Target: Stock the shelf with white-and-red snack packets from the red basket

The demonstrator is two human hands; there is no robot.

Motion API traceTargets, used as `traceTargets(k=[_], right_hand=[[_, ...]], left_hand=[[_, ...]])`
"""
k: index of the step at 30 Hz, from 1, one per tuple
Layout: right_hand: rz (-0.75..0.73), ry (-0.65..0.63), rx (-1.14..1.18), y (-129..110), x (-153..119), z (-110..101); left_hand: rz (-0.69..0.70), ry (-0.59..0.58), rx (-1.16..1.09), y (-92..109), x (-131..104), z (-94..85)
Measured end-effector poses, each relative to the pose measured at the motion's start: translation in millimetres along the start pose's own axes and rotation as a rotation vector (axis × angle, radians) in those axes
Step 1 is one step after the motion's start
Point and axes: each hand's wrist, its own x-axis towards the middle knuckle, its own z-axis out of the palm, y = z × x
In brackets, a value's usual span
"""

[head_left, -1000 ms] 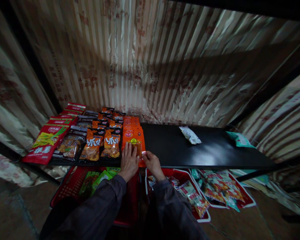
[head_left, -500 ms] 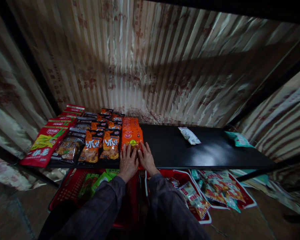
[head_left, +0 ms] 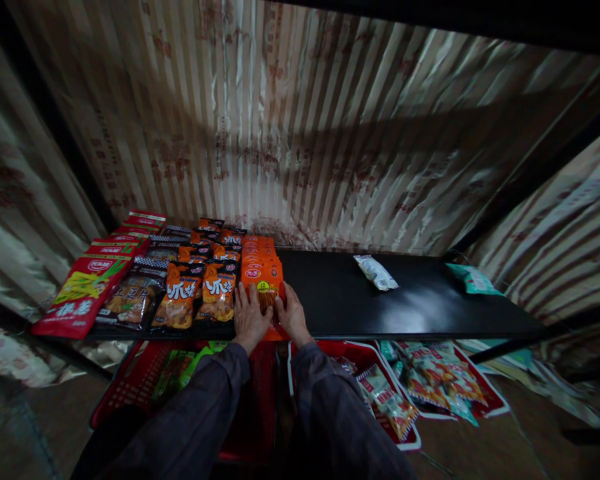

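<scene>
A row of overlapping orange packets (head_left: 263, 277) lies on the black shelf (head_left: 325, 293). My left hand (head_left: 251, 319) rests along the left side of the front packet, fingers extended, thumb near its lower part. On the packet's right side lies my right hand (head_left: 292, 315), its fingers also stretched out. The front packet sits between both hands and touches them. Just left of my left hand stand black-and-orange snack bags (head_left: 219, 290). Farther left are dark brown bags (head_left: 133, 293) and red bags (head_left: 83, 287).
A white packet (head_left: 376, 273) and a teal packet (head_left: 474, 279) lie on the shelf to the right. Below are a red basket with green packets (head_left: 175, 373) and red baskets with white rims (head_left: 415, 445) holding snack bags. A striped curtain (head_left: 280, 133) hangs behind.
My left hand has moved from over the front orange packet's lower part to its left side. My right hand has shifted slightly along the right side. The view has moved a little.
</scene>
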Motion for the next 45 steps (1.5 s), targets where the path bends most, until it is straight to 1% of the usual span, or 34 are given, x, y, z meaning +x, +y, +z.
traceTargets(k=[4, 7, 10, 14, 18, 23, 29, 38, 42, 45], right_hand=[[0.036, -0.023, 0.072, -1.2, 2.5, -0.3], [0.142, -0.007, 0.172, -0.8, 5.7, 1.7], [0.245, -0.015, 0.320, 1.9, 10.3, 5.4], [0.280, -0.020, 0.509, 5.6, 14.2, 9.3], [0.294, 0.006, 0.595, 5.7, 14.6, 11.2], [0.281, 0.036, 0.566, 10.0, 16.7, 16.2], [0.228, 0.057, 0.514, 18.4, 20.5, 22.8], [0.201, 0.049, 0.396, 24.4, 23.7, 27.5], [0.203, 0.067, 0.354, 27.0, 22.4, 29.1], [0.202, 0.067, 0.344, 26.9, 22.0, 29.5]], left_hand=[[-0.003, 0.002, 0.008, -1.3, 1.6, 1.2], [-0.019, 0.011, 0.008, -2.9, 1.3, 3.8], [-0.044, 0.004, 0.033, -3.1, 2.5, 5.4], [-0.065, -0.017, 0.071, -1.3, 4.3, 3.8], [-0.067, -0.020, 0.075, -0.4, 4.1, 2.5], [-0.048, 0.004, 0.066, -3.1, 5.6, 6.4], [-0.029, 0.019, 0.060, -6.9, 9.9, 11.8], [-0.077, -0.023, 0.061, -4.1, 12.2, 10.9], [-0.074, -0.061, 0.083, -3.9, 15.4, 9.6], [-0.067, -0.061, 0.101, -4.8, 17.0, 10.1]])
